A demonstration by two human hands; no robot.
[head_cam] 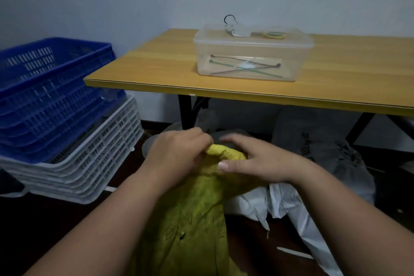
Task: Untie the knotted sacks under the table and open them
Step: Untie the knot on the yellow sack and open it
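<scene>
Table [336, 78]: a yellow wood-look top on dark legs against a pale wall, filling the right half of the view.
Crates: a stack of blue crates [51, 94] nested on a stack of white crates [94, 163], on the floor left of the table.
Yellow sack [190, 219]: on the dark floor in front of the table, between the two forearms; its bunched, knotted top [224, 152] rises to the hands.
Other sacks: a grey printed sack [324, 145] lies under the table at right; a white plastic one [280, 204] lies crumpled just beside the yellow sack.
Clear box [251, 56]: lidded, on the tabletop, with thin rods crossed inside; a yellow-green loop [274, 34] and a small clear item with a black loop lie on the lid.
Left hand [179, 154]: fingers curled, pinching the left end of the knot.
Right hand [253, 159]: fingers bent over the knot's right side, thumb pressed along its near side, holding it.
</scene>
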